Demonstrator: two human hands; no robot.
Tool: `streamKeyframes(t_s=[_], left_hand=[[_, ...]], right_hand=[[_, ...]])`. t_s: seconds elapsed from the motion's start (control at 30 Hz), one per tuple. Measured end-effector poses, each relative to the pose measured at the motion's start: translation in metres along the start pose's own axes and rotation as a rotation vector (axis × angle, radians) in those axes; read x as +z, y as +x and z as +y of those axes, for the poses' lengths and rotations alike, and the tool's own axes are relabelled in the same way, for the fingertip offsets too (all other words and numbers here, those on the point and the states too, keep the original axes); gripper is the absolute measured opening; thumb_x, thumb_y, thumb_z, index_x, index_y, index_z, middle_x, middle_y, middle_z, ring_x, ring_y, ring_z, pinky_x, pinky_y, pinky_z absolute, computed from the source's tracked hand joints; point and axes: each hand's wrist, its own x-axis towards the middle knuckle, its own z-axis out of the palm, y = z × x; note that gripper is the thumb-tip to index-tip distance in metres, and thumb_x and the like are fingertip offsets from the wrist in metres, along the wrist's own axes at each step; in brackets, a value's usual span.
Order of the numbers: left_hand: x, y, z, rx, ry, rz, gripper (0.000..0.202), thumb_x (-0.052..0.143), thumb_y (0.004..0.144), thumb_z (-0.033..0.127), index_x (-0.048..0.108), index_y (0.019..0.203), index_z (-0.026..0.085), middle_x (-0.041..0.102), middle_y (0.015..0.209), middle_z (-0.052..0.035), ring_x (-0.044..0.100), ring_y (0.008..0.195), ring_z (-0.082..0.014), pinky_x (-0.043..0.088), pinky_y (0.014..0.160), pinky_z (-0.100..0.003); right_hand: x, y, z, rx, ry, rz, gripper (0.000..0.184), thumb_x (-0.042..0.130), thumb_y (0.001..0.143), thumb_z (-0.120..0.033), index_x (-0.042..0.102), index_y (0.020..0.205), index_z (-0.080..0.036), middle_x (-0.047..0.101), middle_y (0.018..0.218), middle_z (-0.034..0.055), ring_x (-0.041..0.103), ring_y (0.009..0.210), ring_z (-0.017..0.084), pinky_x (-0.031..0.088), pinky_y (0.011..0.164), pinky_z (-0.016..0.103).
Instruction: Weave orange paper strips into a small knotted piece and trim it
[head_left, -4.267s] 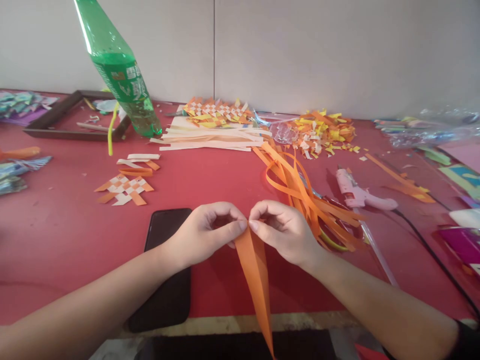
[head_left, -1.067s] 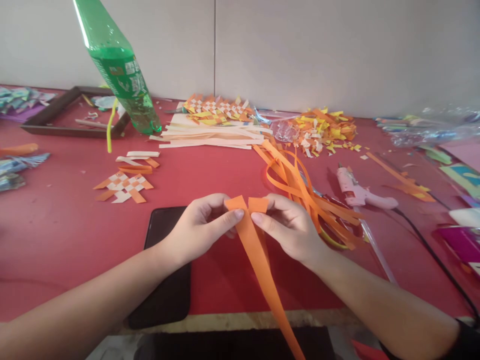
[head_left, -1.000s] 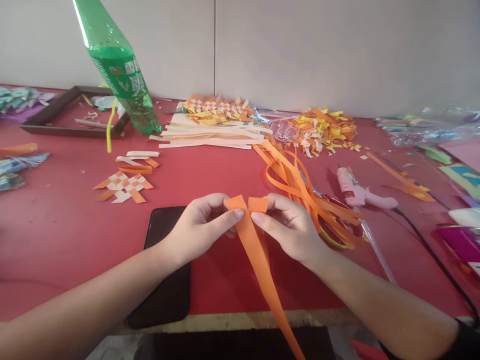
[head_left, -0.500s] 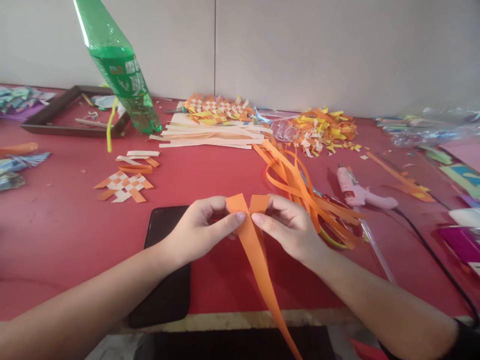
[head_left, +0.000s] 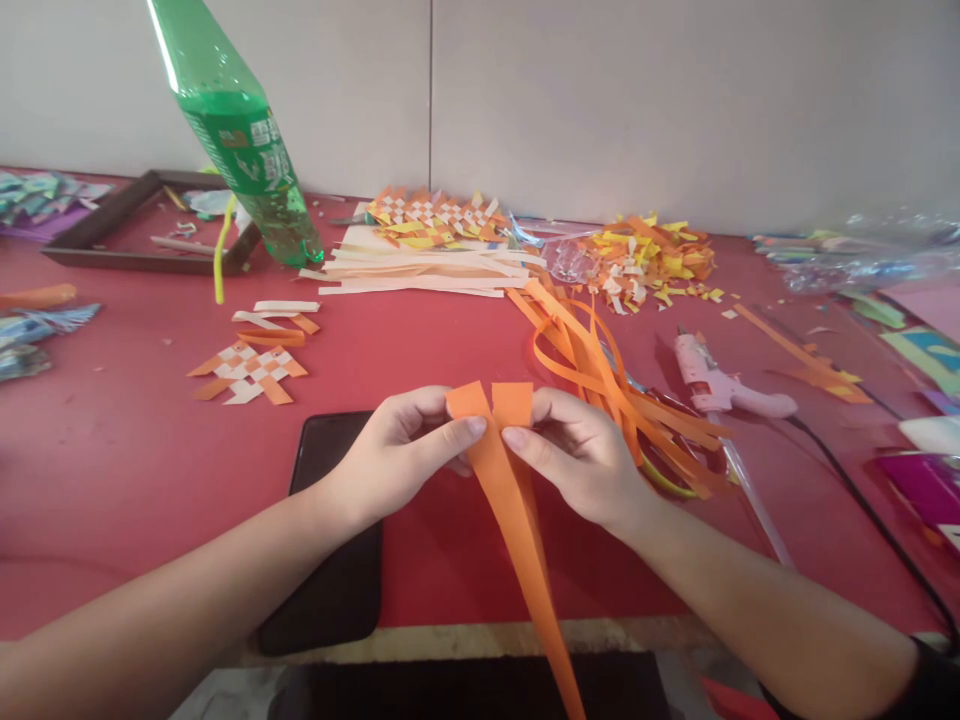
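Observation:
Two ends of orange paper strip (head_left: 525, 545) stand side by side between my hands, and the strip hangs down past the table's front edge. My left hand (head_left: 409, 445) pinches the left end between thumb and fingers. The right end is pinched the same way by my right hand (head_left: 581, 450). Whether both ends belong to one folded strip I cannot tell. Behind my right hand lies a bundle of loose orange paper strips (head_left: 600, 370). A woven orange and white paper fish (head_left: 251, 372) rests on the table to the left, with a few folded strips above it.
A black phone (head_left: 330, 590) lies under my left forearm. At the right is a pink glue gun (head_left: 724, 385) with its cord. A green bottle (head_left: 255, 160), a dark frame (head_left: 82, 245), cream strips (head_left: 427, 270) and paper scraps (head_left: 652, 260) lie along the back.
Both strip ends have shifted slightly up and left, and a little more of the right end shows. The hanging part has swung left. My hands keep their pinch.

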Motion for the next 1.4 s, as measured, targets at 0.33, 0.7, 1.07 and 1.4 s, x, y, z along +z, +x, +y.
streamKeyframes(t_s=[0.33, 0.7, 1.07, 1.4], left_hand=[[0.0010, -0.0017, 0.0004, -0.007, 0.078, 0.020, 0.025, 0.070, 0.084, 0.039, 0.073, 0.095, 0.016, 0.076, 0.094, -0.0062, 0.069, 0.085, -0.0193, 0.056, 0.079, -0.031], [0.0001, 0.0009, -0.0008, 0.052, 0.137, -0.073, 0.029, 0.066, 0.089, 0.035, 0.071, 0.111, 0.017, 0.075, 0.112, -0.0075, 0.069, 0.104, -0.0221, 0.054, 0.091, -0.032], [0.0013, -0.0003, -0.0001, -0.001, 0.076, -0.028, 0.029, 0.066, 0.088, 0.037, 0.071, 0.108, 0.017, 0.076, 0.104, -0.0066, 0.071, 0.092, -0.0202, 0.057, 0.082, -0.030], [0.0012, 0.0010, 0.0000, -0.007, 0.193, -0.051, 0.030, 0.062, 0.090, 0.039, 0.069, 0.105, 0.015, 0.073, 0.095, -0.0071, 0.067, 0.083, -0.0182, 0.056, 0.077, -0.031]], right_hand=[[0.0014, 0.0012, -0.0008, -0.037, -0.031, 0.017, 0.013, 0.064, 0.090, -0.031, 0.061, 0.081, -0.022, 0.064, 0.079, 0.0009, 0.059, 0.072, 0.014, 0.050, 0.064, 0.028], [0.0007, 0.0021, -0.0030, 0.033, -0.013, -0.057, 0.012, 0.064, 0.089, -0.030, 0.061, 0.081, -0.022, 0.064, 0.082, 0.0018, 0.060, 0.076, 0.015, 0.052, 0.072, 0.029], [0.0013, 0.0018, -0.0032, -0.001, -0.038, 0.009, 0.016, 0.065, 0.089, -0.033, 0.059, 0.078, -0.023, 0.061, 0.076, 0.0009, 0.060, 0.073, 0.016, 0.052, 0.068, 0.029], [0.0006, 0.0034, -0.0038, 0.075, 0.002, -0.033, 0.015, 0.065, 0.089, -0.036, 0.063, 0.082, -0.023, 0.067, 0.083, 0.0025, 0.063, 0.080, 0.017, 0.055, 0.077, 0.033]])
